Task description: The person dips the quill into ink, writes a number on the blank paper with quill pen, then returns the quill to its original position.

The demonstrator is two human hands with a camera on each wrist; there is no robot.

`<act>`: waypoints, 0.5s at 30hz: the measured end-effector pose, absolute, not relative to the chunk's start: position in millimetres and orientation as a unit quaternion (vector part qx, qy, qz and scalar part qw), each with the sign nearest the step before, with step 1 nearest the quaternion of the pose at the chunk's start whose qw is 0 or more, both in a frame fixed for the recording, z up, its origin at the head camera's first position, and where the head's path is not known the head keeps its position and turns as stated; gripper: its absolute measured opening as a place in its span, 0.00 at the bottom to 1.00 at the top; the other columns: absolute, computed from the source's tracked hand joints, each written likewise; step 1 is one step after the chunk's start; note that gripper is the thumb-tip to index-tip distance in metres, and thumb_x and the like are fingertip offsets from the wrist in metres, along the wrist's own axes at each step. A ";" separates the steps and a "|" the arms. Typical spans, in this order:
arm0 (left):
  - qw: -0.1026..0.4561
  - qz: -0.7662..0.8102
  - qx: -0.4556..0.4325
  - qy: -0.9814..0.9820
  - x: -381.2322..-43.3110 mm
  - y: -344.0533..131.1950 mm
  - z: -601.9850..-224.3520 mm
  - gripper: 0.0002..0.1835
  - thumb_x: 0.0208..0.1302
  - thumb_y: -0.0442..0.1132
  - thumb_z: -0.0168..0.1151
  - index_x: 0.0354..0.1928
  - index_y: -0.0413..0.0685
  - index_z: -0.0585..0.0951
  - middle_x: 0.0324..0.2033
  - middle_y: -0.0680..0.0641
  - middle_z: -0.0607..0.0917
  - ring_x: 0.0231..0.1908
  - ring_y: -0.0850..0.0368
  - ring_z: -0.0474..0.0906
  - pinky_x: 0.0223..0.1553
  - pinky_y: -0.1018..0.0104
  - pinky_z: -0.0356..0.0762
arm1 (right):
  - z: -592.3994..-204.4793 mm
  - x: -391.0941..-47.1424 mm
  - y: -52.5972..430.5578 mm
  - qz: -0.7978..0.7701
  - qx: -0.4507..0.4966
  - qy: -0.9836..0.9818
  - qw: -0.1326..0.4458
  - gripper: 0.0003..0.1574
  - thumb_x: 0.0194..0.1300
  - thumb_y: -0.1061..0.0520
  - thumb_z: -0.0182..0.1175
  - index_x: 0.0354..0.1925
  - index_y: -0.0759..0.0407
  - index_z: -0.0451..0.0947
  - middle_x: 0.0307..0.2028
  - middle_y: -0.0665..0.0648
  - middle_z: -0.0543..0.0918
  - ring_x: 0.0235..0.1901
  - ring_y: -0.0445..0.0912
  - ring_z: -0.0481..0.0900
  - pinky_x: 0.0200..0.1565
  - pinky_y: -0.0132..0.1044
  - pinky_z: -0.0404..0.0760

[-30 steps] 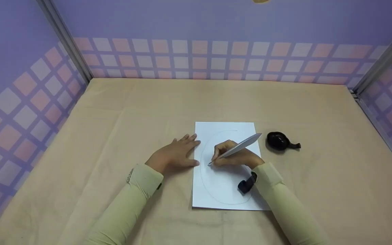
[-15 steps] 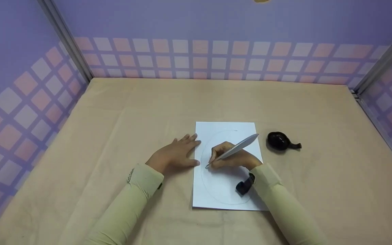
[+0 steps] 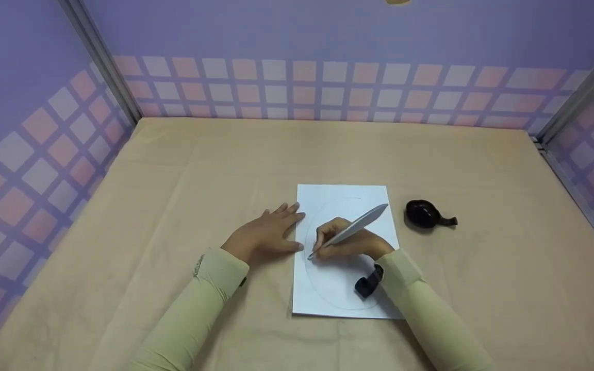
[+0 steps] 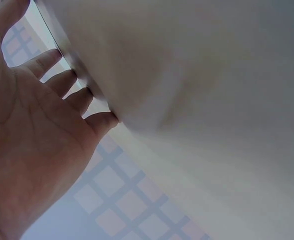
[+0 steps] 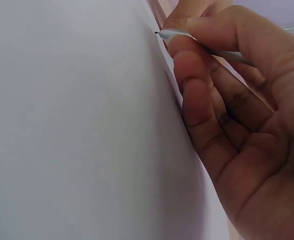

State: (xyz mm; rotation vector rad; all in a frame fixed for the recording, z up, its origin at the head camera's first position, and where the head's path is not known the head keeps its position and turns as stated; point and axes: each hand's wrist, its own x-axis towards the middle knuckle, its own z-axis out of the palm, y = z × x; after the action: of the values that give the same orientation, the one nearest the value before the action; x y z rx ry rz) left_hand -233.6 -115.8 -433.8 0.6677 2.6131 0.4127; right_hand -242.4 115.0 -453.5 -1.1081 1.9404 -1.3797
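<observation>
A white sheet of paper (image 3: 304,306) lies on the cloth, marked with a large, faint oval line (image 3: 346,309). My left hand (image 3: 266,234) rests flat at the paper's left edge, fingers spread; the left wrist view shows its palm (image 4: 42,120) with straight fingers. Over the sheet, my right hand (image 3: 346,241) pinches a pale grey, feather-shaped quill pen (image 3: 361,223) between thumb and fingers. The pen's tip is right at the paper, near the oval's left side. From the right wrist, the pen (image 5: 174,34) sticks out past the curled fingers (image 5: 199,100).
To the right of the paper sits a small glossy black dish (image 3: 422,214) with a short handle. A black wrist camera (image 3: 366,286) hangs over the sheet from the right cuff. Tiled-pattern walls (image 3: 302,93) border the beige tablecloth (image 3: 214,170).
My right hand, with the quill pen, has slid a little left and toward me over the paper, bringing the tip closer to the oval's left side. My left hand has stayed put.
</observation>
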 end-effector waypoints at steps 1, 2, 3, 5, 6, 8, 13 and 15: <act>0.205 0.148 0.239 0.938 -233.6 -115.7 -433.9 0.43 0.63 0.62 0.56 0.75 0.55 0.54 0.76 0.50 0.45 0.76 0.51 0.37 0.74 0.45 0.39 | -452.8 -241.6 114.1 -0.507 -0.408 0.714 0.257 0.05 0.53 0.65 0.65 0.29 0.68 0.80 0.25 0.40 0.82 0.25 0.32 0.71 0.31 0.22 0.67; 0.205 0.148 0.239 0.938 -233.6 -115.5 -434.2 0.43 0.63 0.61 0.56 0.75 0.55 0.54 0.76 0.50 0.45 0.76 0.51 0.37 0.74 0.45 0.39 | -452.5 -241.0 113.4 -0.507 -0.410 0.712 0.259 0.05 0.53 0.65 0.65 0.29 0.68 0.80 0.25 0.41 0.82 0.25 0.32 0.71 0.31 0.23 0.68; 0.205 0.148 0.238 0.938 -233.5 -115.2 -434.3 0.43 0.63 0.61 0.56 0.75 0.55 0.55 0.76 0.50 0.45 0.76 0.50 0.37 0.74 0.45 0.38 | -452.8 -240.7 112.6 -0.508 -0.411 0.710 0.261 0.04 0.52 0.65 0.65 0.28 0.67 0.80 0.25 0.41 0.83 0.25 0.32 0.71 0.31 0.23 0.68; 0.203 0.149 0.238 0.938 -233.2 -114.8 -434.4 0.43 0.63 0.61 0.56 0.75 0.55 0.55 0.76 0.50 0.46 0.76 0.50 0.37 0.74 0.45 0.38 | -453.6 -240.3 111.3 -0.508 -0.409 0.710 0.264 0.01 0.51 0.66 0.64 0.27 0.63 0.81 0.24 0.42 0.82 0.24 0.32 0.71 0.31 0.22 0.67; 0.203 0.149 0.238 0.938 -233.1 -114.8 -434.7 0.43 0.63 0.61 0.56 0.75 0.55 0.55 0.76 0.50 0.46 0.76 0.50 0.37 0.74 0.45 0.38 | -453.6 -240.1 110.8 -0.510 -0.406 0.710 0.266 0.03 0.51 0.67 0.64 0.26 0.61 0.82 0.24 0.42 0.82 0.24 0.32 0.71 0.30 0.23 0.67; 0.202 0.149 0.238 0.938 -233.0 -114.7 -434.8 0.43 0.63 0.60 0.56 0.75 0.55 0.55 0.76 0.51 0.46 0.76 0.50 0.37 0.74 0.46 0.38 | -454.0 -240.1 110.4 -0.512 -0.403 0.709 0.268 0.06 0.50 0.68 0.63 0.26 0.58 0.82 0.24 0.44 0.82 0.24 0.33 0.71 0.30 0.23 0.68; 0.204 0.146 0.238 0.938 -232.6 -115.1 -434.0 0.43 0.63 0.61 0.56 0.75 0.55 0.54 0.76 0.51 0.45 0.76 0.51 0.37 0.74 0.46 0.37 | -455.0 -240.3 110.0 -0.512 -0.402 0.707 0.276 0.07 0.51 0.68 0.63 0.26 0.58 0.82 0.25 0.45 0.83 0.24 0.33 0.71 0.30 0.23 0.68; 0.203 0.145 0.239 0.938 -232.6 -115.0 -433.7 0.43 0.63 0.60 0.56 0.75 0.55 0.54 0.76 0.50 0.45 0.76 0.50 0.37 0.74 0.46 0.38 | -455.2 -240.1 109.8 -0.516 -0.404 0.701 0.282 0.08 0.50 0.69 0.62 0.25 0.57 0.82 0.25 0.45 0.83 0.24 0.33 0.71 0.29 0.23 0.68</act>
State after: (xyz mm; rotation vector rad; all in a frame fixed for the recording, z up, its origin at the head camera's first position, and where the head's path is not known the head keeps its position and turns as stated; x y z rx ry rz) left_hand -232.6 -115.0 -433.7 0.6674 2.6189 0.4057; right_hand -240.1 109.8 -455.2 -1.0808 1.8769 -1.3832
